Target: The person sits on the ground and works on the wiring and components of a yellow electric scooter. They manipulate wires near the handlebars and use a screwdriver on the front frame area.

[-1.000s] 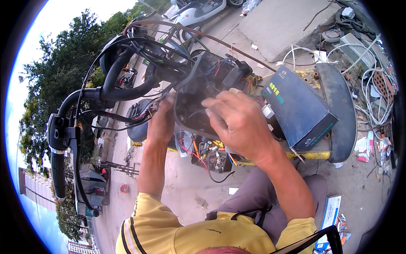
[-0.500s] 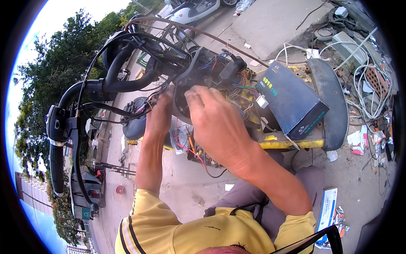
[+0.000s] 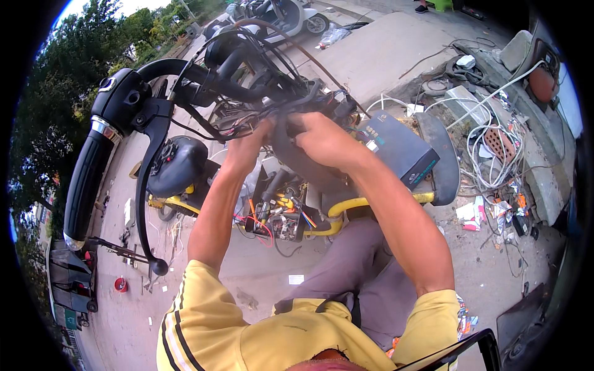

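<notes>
My left hand (image 3: 257, 133) reaches up into dark wires (image 3: 241, 123) at the electric scooter's front, its fingertips hidden. My right hand (image 3: 318, 133) is curled at the black plastic housing (image 3: 288, 148), fingertips inside it; what they hold is hidden. The handlebar grip (image 3: 90, 185) with its black brake lever (image 3: 148, 191) stands large at the left. Below my hands, a bundle of connectors and colored wires (image 3: 284, 219) sits in an open bay by the yellow frame tube (image 3: 334, 219). A dark blue box (image 3: 396, 148) rests right of my right hand.
A white scooter (image 3: 294, 18) stands behind. Coiled white cables (image 3: 486, 148), a perforated brick (image 3: 498, 145) and scraps (image 3: 470, 210) lie at the right by a concrete edge. A red bucket (image 3: 120, 284) and a parked cart (image 3: 71, 278) are at the lower left. A person's foot (image 3: 421, 8) shows at the top.
The view has shifted, so the handlebar grip looms larger. My right hand has moved up and deeper into the housing, which now sits higher; my left hand stays among the wires.
</notes>
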Demonstrator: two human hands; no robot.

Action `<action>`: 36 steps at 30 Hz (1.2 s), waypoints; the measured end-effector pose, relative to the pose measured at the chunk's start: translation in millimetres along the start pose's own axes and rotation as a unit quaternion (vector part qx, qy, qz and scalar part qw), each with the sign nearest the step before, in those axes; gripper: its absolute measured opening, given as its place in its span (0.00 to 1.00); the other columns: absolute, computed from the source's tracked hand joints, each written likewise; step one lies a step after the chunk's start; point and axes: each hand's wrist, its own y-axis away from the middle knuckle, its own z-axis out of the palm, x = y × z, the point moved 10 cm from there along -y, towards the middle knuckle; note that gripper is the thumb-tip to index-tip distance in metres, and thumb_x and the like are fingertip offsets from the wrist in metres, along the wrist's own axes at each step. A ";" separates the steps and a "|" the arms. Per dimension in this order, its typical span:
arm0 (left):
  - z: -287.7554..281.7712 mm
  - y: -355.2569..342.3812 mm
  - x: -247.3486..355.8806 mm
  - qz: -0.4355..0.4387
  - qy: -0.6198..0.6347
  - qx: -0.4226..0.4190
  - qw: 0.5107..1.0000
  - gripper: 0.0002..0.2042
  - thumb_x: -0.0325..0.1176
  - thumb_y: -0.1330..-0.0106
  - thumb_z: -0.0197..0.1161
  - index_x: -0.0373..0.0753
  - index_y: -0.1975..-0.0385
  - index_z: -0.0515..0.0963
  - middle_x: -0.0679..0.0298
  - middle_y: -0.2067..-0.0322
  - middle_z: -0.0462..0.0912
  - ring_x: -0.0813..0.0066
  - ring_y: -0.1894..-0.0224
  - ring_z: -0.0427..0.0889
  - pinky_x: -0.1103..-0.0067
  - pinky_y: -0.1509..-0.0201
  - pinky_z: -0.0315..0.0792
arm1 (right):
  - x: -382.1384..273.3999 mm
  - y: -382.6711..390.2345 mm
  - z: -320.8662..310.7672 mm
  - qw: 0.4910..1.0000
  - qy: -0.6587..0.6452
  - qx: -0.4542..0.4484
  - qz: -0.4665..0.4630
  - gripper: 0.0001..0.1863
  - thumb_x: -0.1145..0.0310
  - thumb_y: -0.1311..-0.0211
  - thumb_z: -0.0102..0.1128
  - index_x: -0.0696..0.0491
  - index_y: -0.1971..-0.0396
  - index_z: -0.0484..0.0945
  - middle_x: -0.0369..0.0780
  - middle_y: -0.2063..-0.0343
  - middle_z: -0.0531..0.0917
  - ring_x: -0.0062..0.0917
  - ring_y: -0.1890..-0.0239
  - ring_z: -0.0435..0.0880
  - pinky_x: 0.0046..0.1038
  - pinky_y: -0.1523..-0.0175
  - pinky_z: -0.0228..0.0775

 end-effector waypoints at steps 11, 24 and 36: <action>13.4 9.6 20.3 -0.036 0.016 -0.107 0.993 0.14 0.40 0.34 0.75 0.35 0.57 0.86 0.63 0.63 0.88 0.76 0.65 0.85 0.74 0.57 0.83 | -2.4 13.9 3.8 0.981 -0.044 -0.023 0.188 0.17 0.74 0.27 0.46 0.55 0.47 0.82 0.37 0.66 0.84 0.20 0.68 0.81 0.28 0.66 0.71; 24.6 -3.2 14.5 0.007 -0.003 -0.101 0.995 0.14 0.41 0.29 0.66 0.35 0.58 0.84 0.64 0.67 0.84 0.76 0.68 0.81 0.77 0.65 0.76 | 6.1 5.7 5.5 0.986 -0.078 0.074 0.130 0.16 0.74 0.27 0.49 0.62 0.48 0.83 0.40 0.61 0.88 0.22 0.63 0.85 0.27 0.58 0.76; 13.7 -5.3 28.6 0.143 -0.070 -0.095 0.983 0.16 0.44 0.34 0.71 0.35 0.61 0.86 0.65 0.73 0.84 0.81 0.70 0.79 0.78 0.66 0.73 | 1.8 -0.3 -13.8 0.976 0.112 0.148 0.113 0.13 0.72 0.31 0.61 0.62 0.54 0.88 0.40 0.66 0.89 0.21 0.67 0.85 0.26 0.59 0.77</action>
